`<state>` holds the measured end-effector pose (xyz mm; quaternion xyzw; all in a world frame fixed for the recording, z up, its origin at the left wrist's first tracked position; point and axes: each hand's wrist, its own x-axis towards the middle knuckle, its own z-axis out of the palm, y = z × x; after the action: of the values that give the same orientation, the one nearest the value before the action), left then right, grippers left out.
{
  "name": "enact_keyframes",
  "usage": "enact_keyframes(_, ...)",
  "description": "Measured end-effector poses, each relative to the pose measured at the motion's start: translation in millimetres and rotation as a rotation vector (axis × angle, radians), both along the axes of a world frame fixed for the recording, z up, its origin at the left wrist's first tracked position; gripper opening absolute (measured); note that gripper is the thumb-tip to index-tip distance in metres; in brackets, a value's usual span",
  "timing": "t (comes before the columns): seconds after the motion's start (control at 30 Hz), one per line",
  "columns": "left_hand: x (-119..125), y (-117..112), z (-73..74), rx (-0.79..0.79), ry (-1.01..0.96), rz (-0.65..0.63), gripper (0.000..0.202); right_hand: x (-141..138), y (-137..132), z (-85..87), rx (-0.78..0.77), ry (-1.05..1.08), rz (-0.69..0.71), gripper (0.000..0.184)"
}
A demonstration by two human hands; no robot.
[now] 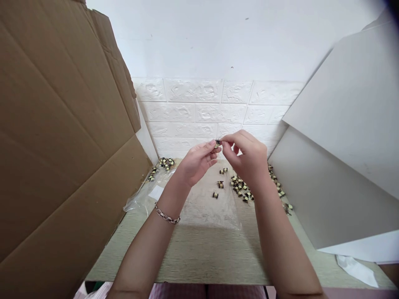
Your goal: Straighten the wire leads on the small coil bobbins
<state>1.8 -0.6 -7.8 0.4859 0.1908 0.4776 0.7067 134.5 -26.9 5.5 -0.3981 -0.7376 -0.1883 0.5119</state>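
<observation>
My left hand [199, 160] holds a small transformer [217, 143] between thumb and fingers, above the table. The piece has a black bobbin with pins and a pale yellow wrap, and fine wires stick out from it. My right hand [245, 153] is pinched at the right side of the same transformer, where its pins and wires are; the exact spot under the fingertips is hidden. Below the hands a few loose transformers [220, 184] lie on a clear plastic bag [212, 214]. A larger pile of transformers [240, 187] lies beside my right wrist, partly behind it.
Another cluster of transformers [166, 163] sits at the back left on crumpled plastic. A tall cardboard sheet [68, 137] walls the left side, white panels [336, 182] the right. A white brick-patterned wall [193, 112] closes the back. A white scrap [357, 270] lies front right.
</observation>
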Motion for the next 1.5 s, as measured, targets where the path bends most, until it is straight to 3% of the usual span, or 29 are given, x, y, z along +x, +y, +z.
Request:
enact_keyframes(0.17, 3.7, -3.3, 0.7, 0.331, 0.103, 0.367, 0.018, 3.8, -5.1, 5.0, -0.054, 0.051, 0.028, 0.01)
enact_keyframes(0.23, 3.7, -4.6, 0.7, 0.405, 0.132, 0.443, 0.02, 7.2, -6.7, 7.0, -0.088, 0.079, 0.067, 0.009)
enact_keyframes(0.43, -1.6, -2.4, -0.3, 0.513, 0.177, 0.383, 0.021, 16.3, -7.8, 9.6, -0.247, 0.156, 0.221, 0.009)
enact_keyframes(0.6, -1.9, -0.3, -2.3, 0.542, 0.195, 0.407, 0.021, 14.2, -9.9, 10.4, -0.255, 0.15, 0.208, 0.009)
enact_keyframes(0.7, -0.9, -2.5, -1.5, 0.635, 0.259, 0.545, 0.02, 12.1, -10.7, 10.2, -0.234, 0.122, 0.173, 0.01)
enact_keyframes(0.87, -0.7, -5.6, -2.8, 0.944, 0.549, 0.882, 0.021, 10.9, -8.7, 8.5, -0.189, 0.07, 0.103, 0.011)
enact_keyframes(0.97, -0.4, -4.0, -7.0, 1.068, 0.671, 1.004, 0.023, 10.9, -7.5, 8.3, -0.183, 0.049, 0.091, 0.011)
enact_keyframes(1.5, -0.8, -0.4, -14.4, 1.307, 0.902, 1.216, 0.026, 0.7, -3.9, 3.4, -0.192, 0.022, 0.068, 0.008)
